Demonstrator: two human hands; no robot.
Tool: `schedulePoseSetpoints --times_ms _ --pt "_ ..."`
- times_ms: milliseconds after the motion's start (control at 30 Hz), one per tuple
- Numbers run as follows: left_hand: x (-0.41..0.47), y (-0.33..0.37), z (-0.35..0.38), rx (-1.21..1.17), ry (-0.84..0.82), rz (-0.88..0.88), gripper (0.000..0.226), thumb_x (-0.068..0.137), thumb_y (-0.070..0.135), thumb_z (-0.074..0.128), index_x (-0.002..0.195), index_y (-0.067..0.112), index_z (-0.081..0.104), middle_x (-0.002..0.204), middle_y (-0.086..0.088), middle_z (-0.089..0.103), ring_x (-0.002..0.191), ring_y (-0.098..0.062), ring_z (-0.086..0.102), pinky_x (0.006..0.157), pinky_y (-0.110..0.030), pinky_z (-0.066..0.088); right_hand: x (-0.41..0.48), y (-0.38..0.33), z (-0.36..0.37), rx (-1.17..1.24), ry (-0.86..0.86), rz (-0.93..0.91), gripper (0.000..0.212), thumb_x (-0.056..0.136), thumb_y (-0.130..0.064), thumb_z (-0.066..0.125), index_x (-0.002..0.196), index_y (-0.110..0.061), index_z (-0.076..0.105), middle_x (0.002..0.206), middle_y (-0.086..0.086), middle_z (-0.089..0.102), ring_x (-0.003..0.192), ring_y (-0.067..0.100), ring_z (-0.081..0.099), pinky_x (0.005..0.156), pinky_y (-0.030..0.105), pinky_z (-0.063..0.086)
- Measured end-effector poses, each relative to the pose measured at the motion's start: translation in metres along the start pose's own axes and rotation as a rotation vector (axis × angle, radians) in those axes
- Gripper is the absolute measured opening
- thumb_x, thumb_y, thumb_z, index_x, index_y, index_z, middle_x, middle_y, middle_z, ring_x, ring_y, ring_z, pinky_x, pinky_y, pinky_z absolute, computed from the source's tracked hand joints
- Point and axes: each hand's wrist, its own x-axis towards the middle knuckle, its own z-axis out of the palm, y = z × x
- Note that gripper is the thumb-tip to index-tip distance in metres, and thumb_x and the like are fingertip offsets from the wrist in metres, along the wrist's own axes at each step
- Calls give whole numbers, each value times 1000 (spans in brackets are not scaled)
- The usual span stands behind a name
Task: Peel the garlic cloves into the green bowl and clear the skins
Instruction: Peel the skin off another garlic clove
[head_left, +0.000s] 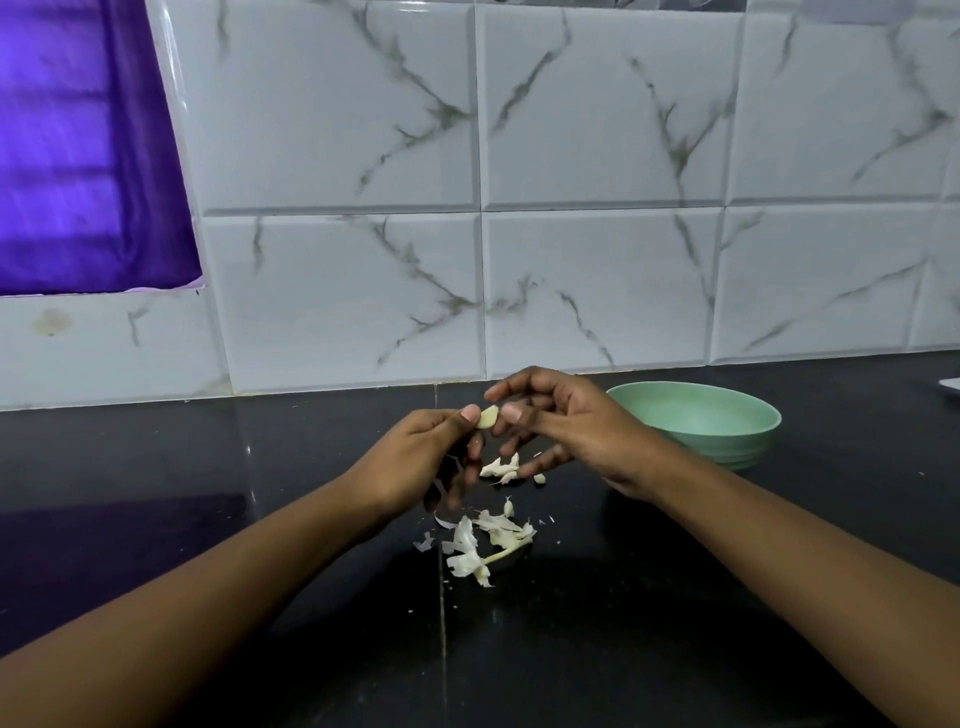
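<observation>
backdrop: white marble-veined tile wall (597, 286); purple curtain (78, 156) at upper left.
surface: glossy black countertop (260, 493), meeting the tiles at the rear.
left hand (415, 457): raised above the countertop; thumb and curled fingers pinching a garlic clove (488, 417).
right hand (566, 426): raised opposite, just right of the left hand; thumb and forefinger curled onto the same clove from the other side, remaining fingers loosely bent below.
clove position: pale, held between both hands, clear of the countertop, left of the bowl.
green bowl (737, 449): on the countertop near the wall, just behind and right of the right hand; contents not discernible.
skins (483, 540): loose white pile on the countertop below the hands, nearer the camera.
smaller cluster (501, 470): pale bits directly beneath the fingers; skin or clove not distinguishable.
</observation>
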Motion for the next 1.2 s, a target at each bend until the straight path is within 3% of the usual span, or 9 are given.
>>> schedulePoseSetpoints --times_ms 100,233,433,533,633,767,933,1100,1200 --pt "0 -1 1 62 -7 25 42 102 35 33 71 12 50 57 0 56 45 -13 50 41 -20 32 0 3 4 -40 30 -24 9 86 -8 65 93 -12 61 73 4 64 66 11 65 61 28 56" --pt "0 -2 3 78 -14 51 42 102 34 34 71 12 52 56 1 56 45 -12 48 42 -20 31 2 4 2 -19 54 -40 8 85 -1 64 86 -8 61 65 2 64 60 8 65 60 22 55" --pt "0 0 -2 -177 4 -80 44 100 36 38 63 15 46 52 -1 48 44 -14 40 43 -21 25 1 2 -3 -8 -81 -66 31 89 7 55 107 -18 59 85 2 65 83 9 67 70 24 57" --pt "0 0 0 -178 -19 -95 45 100 36 37 61 15 44 50 -1 45 42 -15 37 42 -20 22 2 4 0 -56 -64 -72 27 78 -8 70 100 -20 63 82 2 64 79 11 67 66 26 57" --pt "-1 0 5 -163 -50 -80 46 100 35 37 59 15 44 50 -1 43 42 -15 36 42 -21 20 3 7 3 -77 18 -109 21 65 -21 74 84 -16 65 69 -2 68 67 11 67 65 26 56" --pt "-1 2 5 -257 -59 -56 46 97 37 40 56 18 44 49 1 42 43 -13 34 41 -21 22 2 3 1 2 -15 -134 6 79 -7 66 83 -9 63 67 1 70 64 11 68 60 20 54" --pt "-1 4 3 -332 -61 -45 40 84 46 47 53 20 43 48 2 37 43 -11 31 41 -19 23 -1 -1 -3 120 -92 -90 14 90 0 51 96 -7 62 76 2 72 74 12 70 63 21 56" --pt "0 -1 3 -304 -50 -27 43 85 43 49 49 19 47 45 0 36 40 -12 32 43 -21 21 -1 1 0 25 -62 -103 13 82 4 63 90 -7 61 73 3 69 67 11 68 61 22 56" --pt "0 -2 3 -259 -64 3 36 86 42 49 62 16 56 52 -1 48 43 -13 43 42 -20 28 1 4 0 64 -26 -82 6 87 0 59 85 -5 60 67 2 70 61 10 67 58 19 55"
